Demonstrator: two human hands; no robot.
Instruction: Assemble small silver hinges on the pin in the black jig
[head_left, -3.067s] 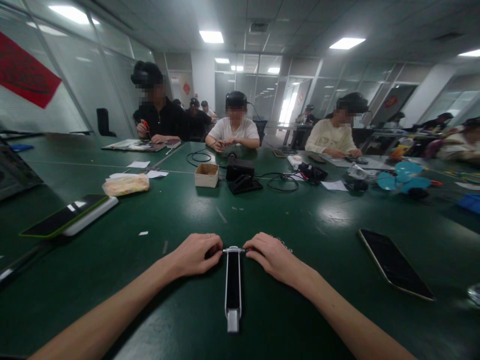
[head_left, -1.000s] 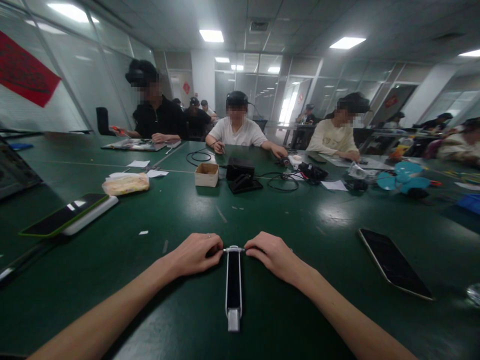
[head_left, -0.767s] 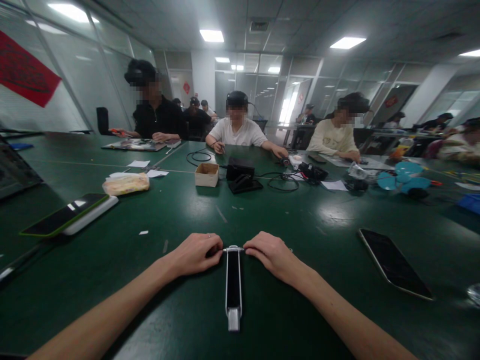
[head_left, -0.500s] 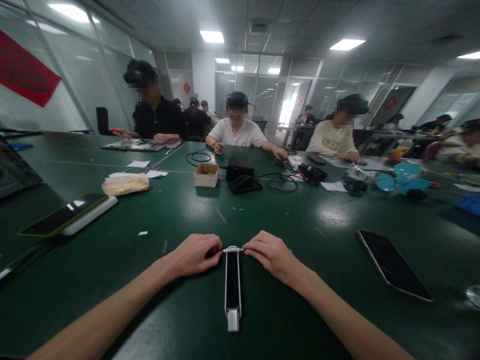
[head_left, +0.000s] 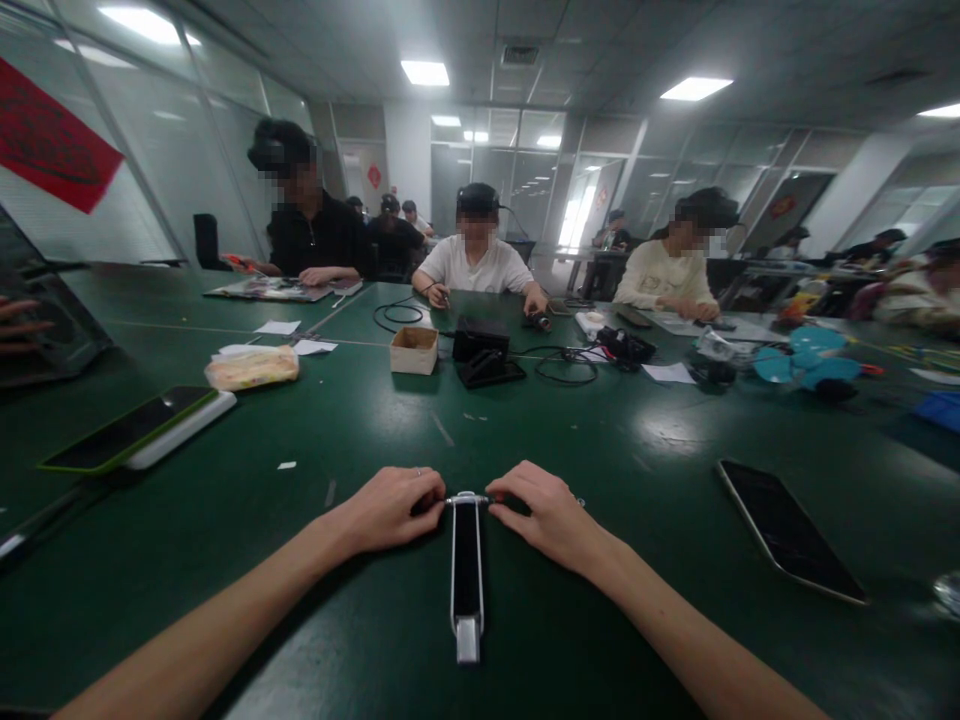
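Observation:
A long, narrow black-and-silver strap-like piece (head_left: 466, 565) lies lengthwise on the green table (head_left: 375, 430) in front of me. My left hand (head_left: 390, 508) rests at its far end on the left, fingers curled and pinched at a thin metal pin (head_left: 466, 499) that crosses that end. My right hand (head_left: 541, 510) mirrors it on the right, fingers pinched on the same pin. A thin beaded chain peeks out behind my right hand.
A dark phone (head_left: 789, 528) lies to my right. Another phone on a white slab (head_left: 135, 432) lies to the left. A small cardboard box (head_left: 414, 350), a black device with cables (head_left: 484, 358) and a wrapped bag (head_left: 251, 368) sit mid-table. Several people work along the far side.
My hands have stayed pinched at the pin with barely any shift. The person in white across the table drew an outstretched hand back. A hand and a dark panel appeared at the left edge.

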